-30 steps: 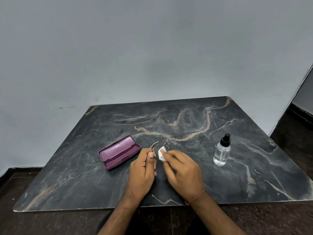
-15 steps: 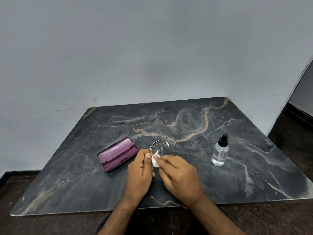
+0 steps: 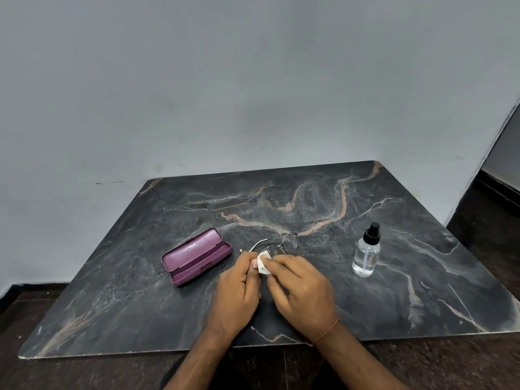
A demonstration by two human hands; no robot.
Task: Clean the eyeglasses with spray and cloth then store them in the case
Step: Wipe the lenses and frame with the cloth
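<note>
Lining a grey wall (image 3: 197,94), marbled table (image 3: 422,277).

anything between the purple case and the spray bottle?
Head view: between the open purple glasses case and clear spray bottle lie thin-framed eyeglasses, a white cloth, and both hands.

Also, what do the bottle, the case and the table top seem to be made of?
The spray bottle looks like clear glass or hard plastic: you see through it, and its pump top is matte black. The open case seems plum plastic or coated metal, with a soft sheen. The table looks like dark polished marble or an imitation, with tan and white veins.
</note>
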